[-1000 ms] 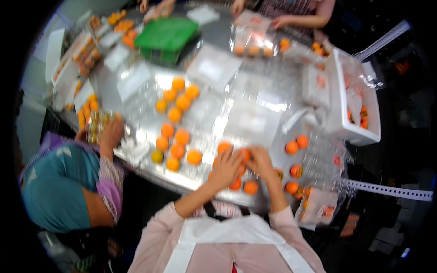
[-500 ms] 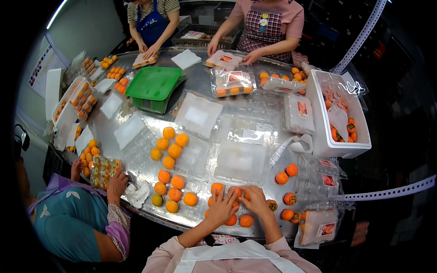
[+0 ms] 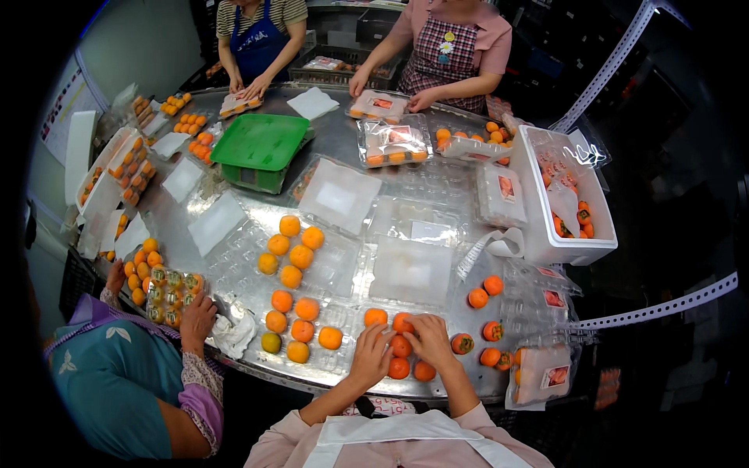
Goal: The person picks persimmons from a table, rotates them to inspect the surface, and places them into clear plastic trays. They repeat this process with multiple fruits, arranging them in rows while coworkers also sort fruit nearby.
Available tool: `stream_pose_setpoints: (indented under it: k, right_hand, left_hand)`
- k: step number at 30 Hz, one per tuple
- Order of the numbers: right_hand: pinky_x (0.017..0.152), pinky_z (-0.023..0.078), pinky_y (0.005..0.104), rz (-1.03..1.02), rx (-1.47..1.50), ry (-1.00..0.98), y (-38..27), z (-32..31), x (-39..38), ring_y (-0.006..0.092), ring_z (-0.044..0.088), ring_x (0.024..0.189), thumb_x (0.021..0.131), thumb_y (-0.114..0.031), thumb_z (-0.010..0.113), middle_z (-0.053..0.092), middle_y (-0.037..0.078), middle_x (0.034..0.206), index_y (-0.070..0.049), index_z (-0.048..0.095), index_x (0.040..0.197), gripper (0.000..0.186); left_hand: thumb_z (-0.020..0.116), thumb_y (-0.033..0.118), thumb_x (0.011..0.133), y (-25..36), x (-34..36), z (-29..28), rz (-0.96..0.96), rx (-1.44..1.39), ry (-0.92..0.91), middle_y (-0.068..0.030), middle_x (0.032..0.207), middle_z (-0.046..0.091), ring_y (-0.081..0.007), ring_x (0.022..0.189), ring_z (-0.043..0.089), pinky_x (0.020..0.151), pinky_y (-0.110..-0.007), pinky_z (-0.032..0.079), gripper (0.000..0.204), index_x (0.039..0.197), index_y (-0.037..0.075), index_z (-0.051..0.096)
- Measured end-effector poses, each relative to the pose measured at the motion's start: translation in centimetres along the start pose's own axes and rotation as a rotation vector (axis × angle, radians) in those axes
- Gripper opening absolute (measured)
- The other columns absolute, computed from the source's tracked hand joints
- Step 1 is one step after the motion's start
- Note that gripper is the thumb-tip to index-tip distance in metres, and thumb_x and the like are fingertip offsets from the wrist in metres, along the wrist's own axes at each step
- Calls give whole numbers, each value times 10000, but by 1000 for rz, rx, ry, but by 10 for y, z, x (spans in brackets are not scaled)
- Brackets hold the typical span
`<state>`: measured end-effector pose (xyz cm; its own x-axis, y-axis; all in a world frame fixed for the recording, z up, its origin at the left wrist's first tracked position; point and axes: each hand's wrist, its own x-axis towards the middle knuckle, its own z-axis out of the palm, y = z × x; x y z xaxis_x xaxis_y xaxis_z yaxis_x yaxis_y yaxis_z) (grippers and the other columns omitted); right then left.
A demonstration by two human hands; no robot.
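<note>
Both hands, the left hand (image 3: 372,351) and the right hand (image 3: 427,341), rest with curled fingers on orange persimmons (image 3: 400,345) in a clear plastic tray (image 3: 343,355) at the near table edge (image 3: 257,374), seemingly seating the fruits, which needs gentle pressing.

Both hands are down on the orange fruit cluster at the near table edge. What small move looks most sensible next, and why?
Probably a slight closing of the left hand and right hand to draw the loose orange fruits together. Both hands rest on this cluster, its fruits lie unevenly near the metal table's near rim, and more loose fruit sits off to the right. Whether either hand already grips one is unclear.
</note>
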<state>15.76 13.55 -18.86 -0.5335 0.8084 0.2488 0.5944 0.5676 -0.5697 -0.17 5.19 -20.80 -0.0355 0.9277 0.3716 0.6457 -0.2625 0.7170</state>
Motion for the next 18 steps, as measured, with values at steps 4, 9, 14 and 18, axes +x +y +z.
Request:
stream_pose_setpoints:
  k: [4,9,14,18]
  right_hand:
    - [862,375,400,12,-7,21,-27,1,-3,285,537,935,772,-125,638,605,99,954,-64,594,1036,275]
    - [838,390,391,1,22,97,-59,14,-17,293,545,909,765,-89,644,610,106,946,-48,589,1074,316]
    - [805,417,384,104,123,202,-84,27,-23,285,559,867,779,-72,634,624,96,932,-45,570,1135,363]
    - [802,419,372,131,158,147,-88,34,-26,275,564,845,790,-73,627,625,88,925,-46,559,1159,376]
  left_hand:
    - [599,9,781,-6,-13,-14,20,-104,32,-162,1166,507,-357,1092,479,938,-427,400,291,1069,36,567]
    - [619,12,781,-20,-27,-25,-4,-205,62,-159,1117,525,-345,1037,507,897,-403,419,254,1031,29,577]
    - [634,52,783,-25,-34,-32,-44,-283,67,-154,1103,532,-332,1034,510,901,-387,415,295,1066,22,559]
    - [611,-26,765,-33,-35,-35,-45,-281,118,-169,1058,534,-330,1004,527,884,-382,430,280,1038,13,560]
